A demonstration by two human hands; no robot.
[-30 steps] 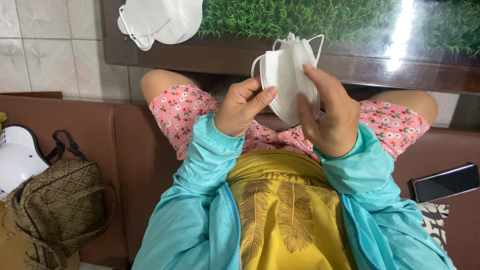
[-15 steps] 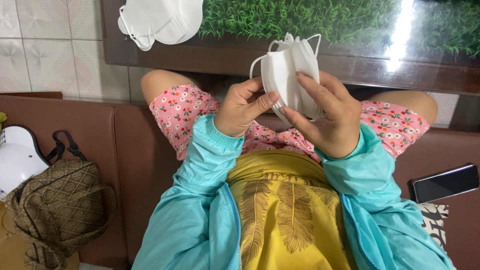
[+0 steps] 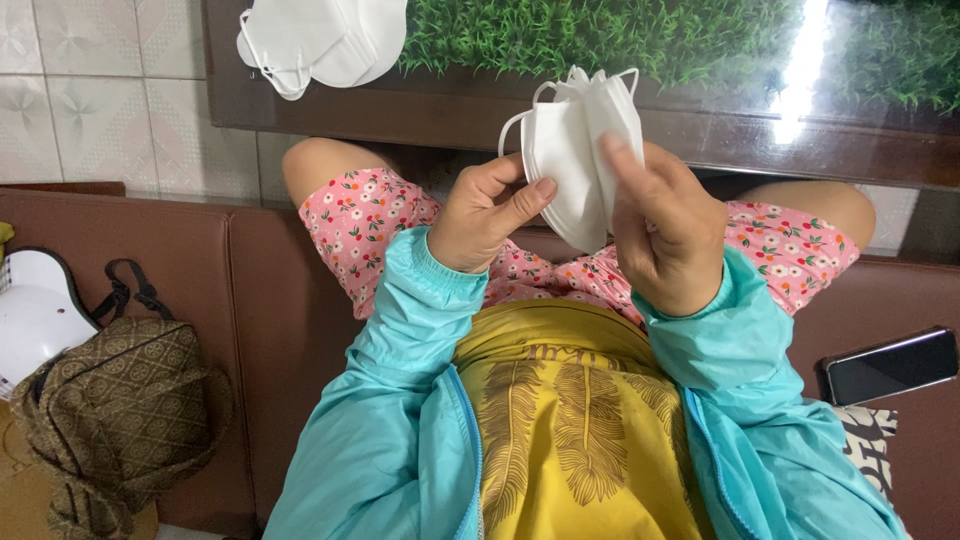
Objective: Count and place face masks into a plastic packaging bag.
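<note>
A white folded face mask (image 3: 572, 150) with thin ear loops is held upright in front of me, above my lap. My right hand (image 3: 667, 228) grips it from the right, with the index finger laid along its face. My left hand (image 3: 489, 214) pinches its left edge between thumb and fingers. Both arms wear turquoise jacket sleeves. The mask's lower tip hangs between the two hands.
More white masks (image 3: 318, 38) lie on the glass-topped table (image 3: 700, 140), which has green artificial grass under the glass. I sit on a brown sofa (image 3: 250, 300). A brown patterned bag (image 3: 125, 410) is at my left; a dark phone (image 3: 890, 364) lies at my right.
The mask has stayed between both hands; my right fingers have shifted up along its face and the mask has turned slightly.
</note>
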